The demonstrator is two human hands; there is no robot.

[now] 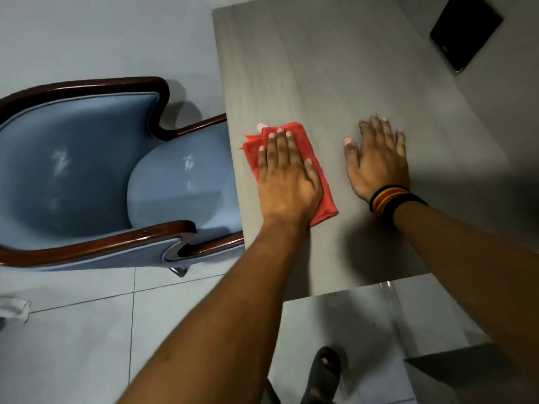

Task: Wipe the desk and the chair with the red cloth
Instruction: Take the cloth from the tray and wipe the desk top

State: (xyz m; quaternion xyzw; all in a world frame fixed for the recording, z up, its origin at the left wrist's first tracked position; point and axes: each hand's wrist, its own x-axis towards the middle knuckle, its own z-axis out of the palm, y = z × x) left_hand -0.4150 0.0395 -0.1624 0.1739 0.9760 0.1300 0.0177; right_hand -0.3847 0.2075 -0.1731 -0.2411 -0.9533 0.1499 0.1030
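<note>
Left hand [287, 176] presses flat, fingers spread, on the red cloth [323, 196] at the desk's [320, 68] nine o'clock edge; right hand [377, 161] rests flat, empty. Pushed further toward the chair [73, 170], the cloth could slip off.

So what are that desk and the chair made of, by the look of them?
The desk looks like matte grey wood-grain laminate: faint streaks, no gloss. The chair seems to be glossy dark wood framing smooth blue upholstery, perhaps leatherette, given its sheen and scuffs.
</note>
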